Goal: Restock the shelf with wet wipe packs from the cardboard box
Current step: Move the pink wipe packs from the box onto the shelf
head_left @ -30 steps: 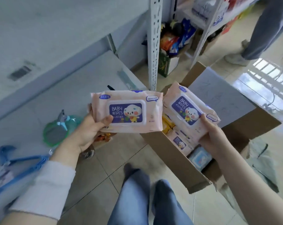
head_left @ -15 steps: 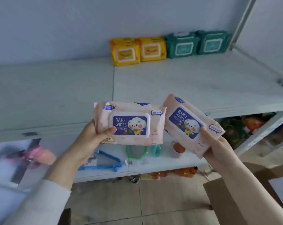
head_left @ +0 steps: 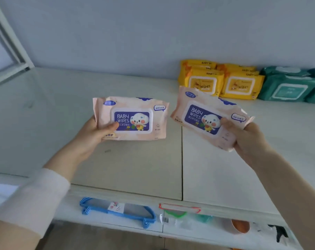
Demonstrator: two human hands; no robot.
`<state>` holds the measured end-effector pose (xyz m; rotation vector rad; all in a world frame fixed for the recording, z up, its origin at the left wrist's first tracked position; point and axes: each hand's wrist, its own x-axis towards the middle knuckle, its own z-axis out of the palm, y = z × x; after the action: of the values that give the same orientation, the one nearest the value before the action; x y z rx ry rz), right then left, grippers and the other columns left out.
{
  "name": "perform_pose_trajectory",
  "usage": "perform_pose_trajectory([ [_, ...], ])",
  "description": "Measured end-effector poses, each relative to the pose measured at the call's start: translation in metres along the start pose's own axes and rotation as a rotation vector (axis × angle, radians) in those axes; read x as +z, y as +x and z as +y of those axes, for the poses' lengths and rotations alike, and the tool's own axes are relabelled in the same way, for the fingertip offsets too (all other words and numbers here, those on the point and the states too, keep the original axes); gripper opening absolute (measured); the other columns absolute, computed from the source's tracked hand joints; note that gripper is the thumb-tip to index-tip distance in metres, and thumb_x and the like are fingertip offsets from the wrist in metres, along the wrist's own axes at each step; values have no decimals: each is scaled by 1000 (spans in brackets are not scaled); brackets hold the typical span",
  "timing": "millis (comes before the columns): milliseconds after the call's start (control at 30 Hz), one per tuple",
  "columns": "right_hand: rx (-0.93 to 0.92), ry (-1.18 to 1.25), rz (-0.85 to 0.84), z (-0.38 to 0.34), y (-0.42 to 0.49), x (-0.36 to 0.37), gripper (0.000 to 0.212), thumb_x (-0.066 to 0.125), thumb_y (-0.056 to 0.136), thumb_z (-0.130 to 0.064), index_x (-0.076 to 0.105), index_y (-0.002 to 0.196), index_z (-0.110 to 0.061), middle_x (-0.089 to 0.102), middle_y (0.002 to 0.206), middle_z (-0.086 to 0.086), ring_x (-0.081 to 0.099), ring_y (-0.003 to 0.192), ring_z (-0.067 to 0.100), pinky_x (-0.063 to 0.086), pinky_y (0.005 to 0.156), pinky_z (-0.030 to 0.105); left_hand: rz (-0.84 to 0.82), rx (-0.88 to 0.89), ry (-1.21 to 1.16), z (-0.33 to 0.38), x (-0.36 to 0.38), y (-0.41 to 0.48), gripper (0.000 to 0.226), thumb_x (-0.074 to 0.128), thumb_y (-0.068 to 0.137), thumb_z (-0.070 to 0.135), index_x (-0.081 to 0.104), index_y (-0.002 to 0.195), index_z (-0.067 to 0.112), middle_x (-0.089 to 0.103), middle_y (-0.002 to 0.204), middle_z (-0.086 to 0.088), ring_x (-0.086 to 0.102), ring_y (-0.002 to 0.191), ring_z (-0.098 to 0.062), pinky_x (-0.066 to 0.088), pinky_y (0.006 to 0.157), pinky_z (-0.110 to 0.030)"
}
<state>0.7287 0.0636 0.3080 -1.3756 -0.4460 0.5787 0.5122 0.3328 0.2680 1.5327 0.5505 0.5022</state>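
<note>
Two pink packs (head_left: 133,118) hang over the shelf (head_left: 135,168), my left hand (head_left: 93,134) clamped on one, my right hand (head_left: 248,139) on the tilted other (head_left: 207,114), which I judge could knock the yellow packs (head_left: 219,82) if pushed back carelessly

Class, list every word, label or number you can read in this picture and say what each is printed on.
"BABY WIPES": pink pack in the left hand.
"BABY WIPES": pink pack in the right hand.
"wipes": front labels of the yellow packs.
"BABY": top edges of the yellow packs, rest cut off.
Small print and logos on the pink packs, green packs, barcode sticker: too blurred to read.
</note>
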Motion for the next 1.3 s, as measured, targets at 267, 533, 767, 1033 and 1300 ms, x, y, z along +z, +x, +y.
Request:
perform_pose_trajectory([
  [267,27,-270,47,3,138,77,17,66,84,-15,64,102,-16,68,108,8,66,99,29,54,86,44,57,17,55,-3,-65,106,49,67,71,25,56,119,27,71,106,14,68,96,-4,56,72,-18],
  [533,0,-574,171,11,249,132,37,70,81,-21,60,115,-8,66,107,5,64,100,27,53,89,47,-3,-6,114,-18,-118,229,50,63,73,23,56,123,21,69,111,9,67,100,-8,55,81,-23],
  [767,7,-689,382,31,292,150,48,66,85,-27,51,130,-13,60,126,5,60,110,26,45,62,25,63,82,183,-17,-132,314,55,72,74,0,47,122,10,65,118,-3,66,102,-15,56,75,-29],
  [1033,85,-626,379,53,288,156,60,75,75,-20,50,129,-15,55,106,-8,52,93,12,44,68,21,121,31,35,-12,-131,341,49,68,81,3,45,124,6,64,114,-7,67,91,-16,59,58,-32],
  [1300,-68,-875,491,42,297,154,54,75,77,-18,50,125,-11,60,122,7,53,97,18,34,69,17,229,167,266,0,-132,361,43,72,76,-1,45,86,32,56,88,15,57,77,3,49,62,-8],
])
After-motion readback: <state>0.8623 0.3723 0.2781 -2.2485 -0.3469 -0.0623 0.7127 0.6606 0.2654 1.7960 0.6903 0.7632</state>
